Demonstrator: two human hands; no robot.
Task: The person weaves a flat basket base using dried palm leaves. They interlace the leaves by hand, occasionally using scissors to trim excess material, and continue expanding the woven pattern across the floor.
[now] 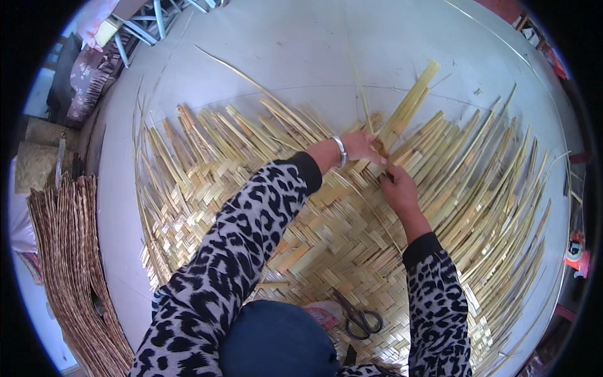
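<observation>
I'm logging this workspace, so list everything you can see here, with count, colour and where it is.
woven mat: one, pale yellow, spread on the floor under the hands
loose strips: many, yellow-green, fanning out from the mat's far and side edges
raised strip bundle: one, yellow-green, standing up from the hands
scissors: one pair, dark, lying on the mat near the knee
stack of mats: one, brown, at far left
floor: light grey
bracelet: one, silver, on the left wrist
left hand: gripping strips at the bundle's base
right hand: pinching strips just beside it
</observation>
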